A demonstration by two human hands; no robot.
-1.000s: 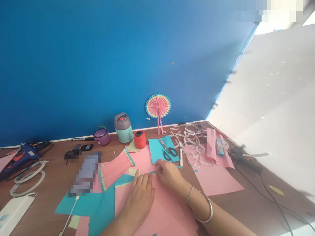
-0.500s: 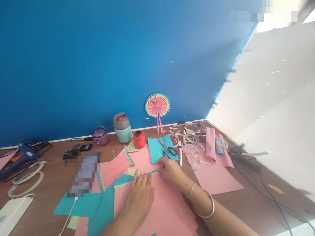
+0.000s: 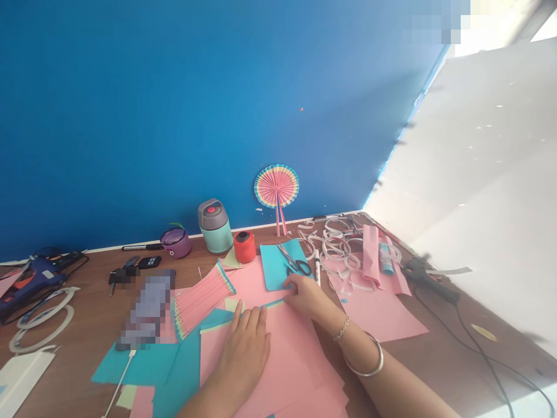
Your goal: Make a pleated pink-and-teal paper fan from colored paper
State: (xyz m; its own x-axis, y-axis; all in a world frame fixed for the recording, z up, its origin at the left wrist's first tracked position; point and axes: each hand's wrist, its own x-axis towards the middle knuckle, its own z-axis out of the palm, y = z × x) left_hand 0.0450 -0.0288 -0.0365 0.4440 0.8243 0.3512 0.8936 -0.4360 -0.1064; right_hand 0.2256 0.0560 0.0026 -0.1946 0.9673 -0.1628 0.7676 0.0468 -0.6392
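Flatly, my outstretched left hand (image 3: pixel 247 345) rests on smooth pink paper (image 3: pixel 296 363), cut off below; whether my curled right hand (image 3: pixel 310 297) pinches its narrow blue strip (image 3: pixel 274 303), I cannot tell.

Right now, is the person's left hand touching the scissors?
Apart. The head view shows pink paper and part of the square blue sheet between the left hand and the scissors.

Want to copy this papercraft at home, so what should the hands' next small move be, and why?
Probably press the blue strip down at its right end with the right hand: that hand's fingertips are at that end, and the left hand lies flat on the pink sheet below the strip, which should help steady it.
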